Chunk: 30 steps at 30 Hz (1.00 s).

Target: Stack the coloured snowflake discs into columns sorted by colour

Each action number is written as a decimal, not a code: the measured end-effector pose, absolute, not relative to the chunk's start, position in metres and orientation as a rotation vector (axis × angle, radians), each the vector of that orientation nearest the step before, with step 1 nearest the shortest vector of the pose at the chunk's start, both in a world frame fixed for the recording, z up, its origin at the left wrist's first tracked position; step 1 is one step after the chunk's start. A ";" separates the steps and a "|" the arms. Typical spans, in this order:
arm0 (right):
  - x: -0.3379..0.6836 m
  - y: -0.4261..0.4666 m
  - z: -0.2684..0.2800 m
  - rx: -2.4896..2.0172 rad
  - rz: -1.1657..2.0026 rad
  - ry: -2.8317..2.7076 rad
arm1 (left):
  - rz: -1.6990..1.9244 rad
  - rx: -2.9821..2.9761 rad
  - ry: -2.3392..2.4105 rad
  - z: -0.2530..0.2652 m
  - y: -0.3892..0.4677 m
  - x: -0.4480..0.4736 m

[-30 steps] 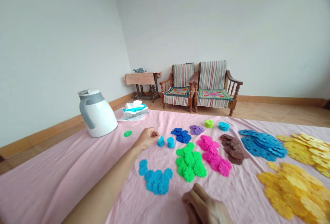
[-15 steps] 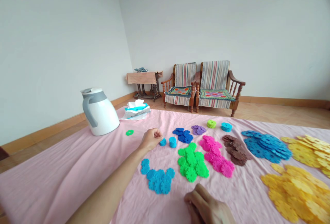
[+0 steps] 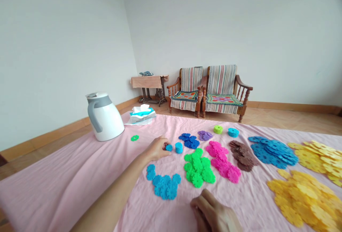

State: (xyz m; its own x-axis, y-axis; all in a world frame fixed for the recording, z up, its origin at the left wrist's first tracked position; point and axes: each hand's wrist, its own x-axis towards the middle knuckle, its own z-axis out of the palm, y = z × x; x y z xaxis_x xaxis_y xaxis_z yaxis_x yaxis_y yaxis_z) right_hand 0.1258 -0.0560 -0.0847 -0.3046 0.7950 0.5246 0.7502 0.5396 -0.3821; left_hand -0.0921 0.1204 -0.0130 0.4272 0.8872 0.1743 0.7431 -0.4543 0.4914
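My left hand (image 3: 159,148) reaches forward over the pink cloth, its thumb and fingers closed round a short stack of light-blue snowflake discs (image 3: 169,148). Just right of it stands a taller light-blue stack (image 3: 179,148). Loose light-blue discs (image 3: 166,187) lie nearer to me in a flat pile. My right hand (image 3: 215,212) rests at the near side with curled fingers; whatever is inside them is hidden. Ahead of that hand spreads a bright green pile (image 3: 199,169), with pink discs (image 3: 223,162) to its right.
Dark-blue (image 3: 189,140), purple (image 3: 205,135), brown (image 3: 242,155), blue (image 3: 272,151) and yellow discs (image 3: 307,198) lie across the pink cloth (image 3: 88,185). Small lime (image 3: 218,129) and cyan stacks (image 3: 233,132) stand behind. A white jug (image 3: 108,119), tissue box (image 3: 143,115) and single green disc (image 3: 135,138) are at left.
My left hand's fingers have come down round the short light-blue stack, where before they were at its upper left edge. My right hand stays in place. The view has shifted slightly.
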 end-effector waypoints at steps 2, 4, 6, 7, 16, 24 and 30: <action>0.125 -0.056 -0.084 -1.241 0.082 -2.085 | 0.567 2.385 1.407 -0.015 0.121 -0.090; 0.125 -0.056 -0.084 -1.240 0.086 -2.076 | 0.558 2.378 1.403 -0.016 0.121 -0.089; 0.125 -0.056 -0.084 -1.240 0.109 -2.084 | 0.554 2.363 1.388 -0.016 0.122 -0.090; 0.125 -0.056 -0.084 -1.240 0.129 -2.094 | 0.555 2.355 1.385 -0.017 0.122 -0.090; 0.126 -0.060 -0.070 -1.277 0.251 -2.119 | 0.683 2.250 1.425 -0.016 0.120 -0.092; 0.122 -0.072 -0.042 -1.341 0.304 -2.139 | 0.616 2.423 1.362 0.003 0.060 -0.113; 0.127 -0.072 -0.030 -1.439 0.209 -2.117 | 0.647 2.407 1.472 -0.004 0.022 -0.116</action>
State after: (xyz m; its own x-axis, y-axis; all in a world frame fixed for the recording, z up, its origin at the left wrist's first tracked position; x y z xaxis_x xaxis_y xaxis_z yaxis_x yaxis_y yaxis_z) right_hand 0.1266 -0.0721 -0.0296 -0.2624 0.8940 0.3633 0.8058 0.4101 -0.4273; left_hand -0.1159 0.0216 -0.0037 0.3920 0.8877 0.2416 0.7783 -0.4601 0.4274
